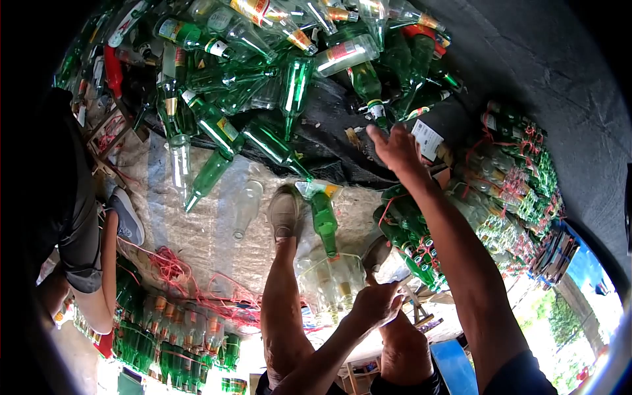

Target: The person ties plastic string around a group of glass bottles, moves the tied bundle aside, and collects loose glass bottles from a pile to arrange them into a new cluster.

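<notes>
Reaching with right hand [398,150], grip apparently released, toward green bottle [364,82] at near edge of bottle heap [230,79]; resting left hand [378,305] bodyward of heap, near clear bottles [322,283], cannot tell whether grasping. Seemingly selecting bottles; next calling for neck grasp.

Right hand [400,155] near heaped bottles [297,85], tied bundles [503,178]

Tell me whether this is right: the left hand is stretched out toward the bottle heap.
Wrong hand: the head view shows the right hand stretched out toward the bottle heap; the left hand is well short of it.
</notes>
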A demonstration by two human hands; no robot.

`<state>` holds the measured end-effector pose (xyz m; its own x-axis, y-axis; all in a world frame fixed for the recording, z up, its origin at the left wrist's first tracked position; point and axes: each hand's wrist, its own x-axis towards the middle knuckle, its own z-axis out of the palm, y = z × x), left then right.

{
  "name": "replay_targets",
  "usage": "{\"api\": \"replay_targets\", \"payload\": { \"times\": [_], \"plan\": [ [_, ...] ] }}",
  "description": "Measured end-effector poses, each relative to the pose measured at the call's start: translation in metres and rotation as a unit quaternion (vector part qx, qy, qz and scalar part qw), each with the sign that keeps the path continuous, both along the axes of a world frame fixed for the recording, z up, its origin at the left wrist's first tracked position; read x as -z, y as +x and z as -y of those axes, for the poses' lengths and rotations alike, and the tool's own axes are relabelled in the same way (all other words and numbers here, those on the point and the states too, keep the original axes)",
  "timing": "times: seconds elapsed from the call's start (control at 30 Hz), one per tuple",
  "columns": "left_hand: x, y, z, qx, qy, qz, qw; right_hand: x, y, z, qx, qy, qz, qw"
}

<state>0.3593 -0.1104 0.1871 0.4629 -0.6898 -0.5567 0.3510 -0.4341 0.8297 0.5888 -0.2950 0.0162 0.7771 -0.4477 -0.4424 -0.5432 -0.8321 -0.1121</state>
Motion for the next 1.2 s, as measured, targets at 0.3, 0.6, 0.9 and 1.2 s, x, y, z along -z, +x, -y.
{"api": "replay_targets", "payload": {
  "times": [0.3,0.6,0.9,1.2],
  "plan": [
    [0.000,0.000,0.002,0.058,0.038,-0.042,0.997,0.050,0.028,0.015,0.129,0.256,0.016,0.958],
    [0.004,-0.004,0.007,0.071,0.039,-0.051,0.995,-0.016,0.006,0.004,0.299,0.367,0.044,0.880],
    [0.004,-0.008,0.011,0.103,0.062,-0.066,0.991,-0.029,-0.036,0.011,0.245,0.381,0.085,0.887],
    [0.007,-0.016,0.011,0.071,0.041,-0.036,0.996,-0.103,-0.152,-0.001,-0.098,0.197,0.076,0.973]
  ]
}}
